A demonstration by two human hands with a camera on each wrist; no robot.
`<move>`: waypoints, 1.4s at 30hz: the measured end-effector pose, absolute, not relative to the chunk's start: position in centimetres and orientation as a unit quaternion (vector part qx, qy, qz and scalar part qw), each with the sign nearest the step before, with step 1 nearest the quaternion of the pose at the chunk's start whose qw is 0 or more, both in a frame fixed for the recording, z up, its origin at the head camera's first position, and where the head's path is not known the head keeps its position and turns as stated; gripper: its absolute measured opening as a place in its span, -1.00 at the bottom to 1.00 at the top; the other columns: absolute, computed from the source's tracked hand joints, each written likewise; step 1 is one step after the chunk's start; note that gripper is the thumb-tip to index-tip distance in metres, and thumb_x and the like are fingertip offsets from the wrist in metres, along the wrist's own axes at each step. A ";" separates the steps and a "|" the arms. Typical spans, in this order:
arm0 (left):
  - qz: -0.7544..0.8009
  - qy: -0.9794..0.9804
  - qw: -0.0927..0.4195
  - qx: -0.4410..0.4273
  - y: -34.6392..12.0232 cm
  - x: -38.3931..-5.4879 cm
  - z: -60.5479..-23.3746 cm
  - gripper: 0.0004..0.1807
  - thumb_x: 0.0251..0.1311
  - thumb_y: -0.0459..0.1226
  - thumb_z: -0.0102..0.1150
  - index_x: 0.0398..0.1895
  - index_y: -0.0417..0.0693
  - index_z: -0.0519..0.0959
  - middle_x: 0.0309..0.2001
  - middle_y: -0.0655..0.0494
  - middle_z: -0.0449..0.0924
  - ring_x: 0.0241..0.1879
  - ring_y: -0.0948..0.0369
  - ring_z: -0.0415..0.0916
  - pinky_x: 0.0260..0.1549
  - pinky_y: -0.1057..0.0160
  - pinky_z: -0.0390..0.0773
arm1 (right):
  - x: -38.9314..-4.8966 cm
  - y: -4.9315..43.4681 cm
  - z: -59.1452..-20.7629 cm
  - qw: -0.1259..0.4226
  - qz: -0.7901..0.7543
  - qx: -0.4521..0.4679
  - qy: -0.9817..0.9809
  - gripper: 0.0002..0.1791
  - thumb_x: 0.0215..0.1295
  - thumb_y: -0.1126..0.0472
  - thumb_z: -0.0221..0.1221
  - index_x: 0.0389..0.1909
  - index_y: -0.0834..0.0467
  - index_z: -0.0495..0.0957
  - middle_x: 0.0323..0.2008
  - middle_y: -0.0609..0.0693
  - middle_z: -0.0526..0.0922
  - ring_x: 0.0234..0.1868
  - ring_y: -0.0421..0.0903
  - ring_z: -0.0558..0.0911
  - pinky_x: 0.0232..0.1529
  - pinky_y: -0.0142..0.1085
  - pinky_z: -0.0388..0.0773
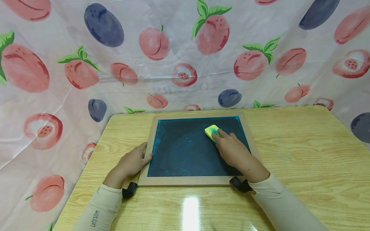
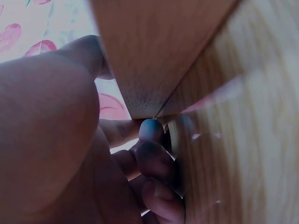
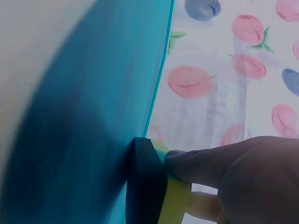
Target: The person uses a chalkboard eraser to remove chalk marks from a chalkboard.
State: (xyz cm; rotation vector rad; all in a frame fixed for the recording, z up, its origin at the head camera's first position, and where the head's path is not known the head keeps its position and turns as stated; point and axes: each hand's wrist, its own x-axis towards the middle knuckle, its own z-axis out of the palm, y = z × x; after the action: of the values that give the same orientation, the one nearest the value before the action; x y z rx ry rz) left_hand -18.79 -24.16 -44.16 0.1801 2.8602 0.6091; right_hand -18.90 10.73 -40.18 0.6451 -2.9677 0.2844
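Note:
A chalkboard (image 1: 179,160) in a pale wooden frame lies on the table, dark with faint smears and a few short chalk marks. My left hand (image 1: 131,162) holds the frame's left side, thumb over the top. In the left wrist view its fingers curl at the lower edge of the wooden frame (image 2: 154,51), one fingertip tinted blue. Towards the board's upper right, my right hand (image 1: 234,150) grips a yellow chalkboard eraser (image 1: 210,129) with blue-green stains on top. The right wrist view shows the dark underside of the eraser (image 3: 147,186) against the board surface.
The light wood-grain table (image 1: 303,154) extends on both sides of the board. Behind it hangs a fruit-print cloth (image 1: 162,77). A black strap-like piece (image 1: 130,190) sits at the left wrist, and another black piece (image 1: 241,185) at the right wrist overlaps the frame's lower edge.

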 end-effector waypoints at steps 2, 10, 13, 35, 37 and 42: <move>0.208 0.971 0.106 0.060 -24.1 -18.8 -44.2 -0.32 0.29 0.07 -0.11 0.42 0.10 0.05 -0.37 0.12 0.48 -0.48 0.27 0.43 -0.43 0.22 0.41 | -18.7 10.3 -40.2 0.046 0.091 0.215 -0.971 -0.55 0.29 0.23 0.09 0.21 0.12 0.41 0.26 0.25 0.32 -0.07 0.26 0.51 -0.14 0.02 0.53; 0.203 0.972 0.102 0.059 -24.2 -18.8 -44.3 -0.32 0.28 0.07 -0.12 0.42 0.09 0.06 -0.31 0.11 0.49 -0.42 0.26 0.44 -0.37 0.18 0.43 | -17.7 8.4 -40.6 0.052 0.085 0.269 -0.958 -0.56 0.36 0.22 0.00 0.25 0.07 0.37 0.30 0.18 0.29 -0.04 0.15 0.51 -0.11 -0.04 0.52; 0.201 0.972 0.101 0.060 -24.2 -18.8 -44.4 -0.31 0.28 0.08 -0.11 0.42 0.08 0.05 -0.31 0.11 0.50 -0.43 0.26 0.44 -0.37 0.18 0.44 | -17.1 7.5 -40.7 0.044 0.088 0.290 -0.952 -0.56 0.37 0.20 -0.01 0.27 0.04 0.35 0.31 0.15 0.27 -0.01 0.12 0.50 -0.07 -0.06 0.52; 0.209 0.971 0.099 0.067 -24.1 -18.8 -44.3 -0.33 0.28 0.05 -0.10 0.41 0.08 0.07 -0.39 0.14 0.50 -0.51 0.29 0.44 -0.44 0.24 0.42 | -14.6 5.1 -41.0 0.023 0.088 0.366 -0.926 -0.53 0.39 0.17 -0.05 0.32 -0.08 0.27 0.33 0.07 0.25 -0.01 0.03 0.49 -0.08 -0.16 0.53; 0.209 0.970 0.100 0.067 -24.1 -18.8 -44.3 -0.33 0.29 0.05 -0.10 0.41 0.08 0.07 -0.40 0.13 0.49 -0.52 0.29 0.44 -0.47 0.25 0.41 | -15.1 5.5 -41.0 0.018 0.105 0.351 -0.930 -0.52 0.39 0.18 -0.04 0.32 -0.06 0.27 0.34 0.08 0.24 -0.01 0.03 0.48 -0.07 -0.17 0.52; 0.203 0.972 0.095 0.069 -24.2 -18.7 -44.3 -0.34 0.28 0.05 -0.10 0.41 0.09 0.08 -0.32 0.11 0.50 -0.47 0.28 0.45 -0.45 0.22 0.42 | -16.6 6.9 -41.0 0.018 0.124 0.296 -0.947 -0.52 0.35 0.20 0.02 0.29 -0.02 0.31 0.34 0.12 0.24 0.00 0.08 0.48 -0.06 -0.13 0.51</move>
State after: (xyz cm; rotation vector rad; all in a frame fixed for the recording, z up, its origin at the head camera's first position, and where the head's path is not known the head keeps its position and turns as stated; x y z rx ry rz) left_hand -18.74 -24.21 -44.33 0.2040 2.8810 0.6031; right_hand -16.60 6.89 -41.03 0.9201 -2.9399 0.3865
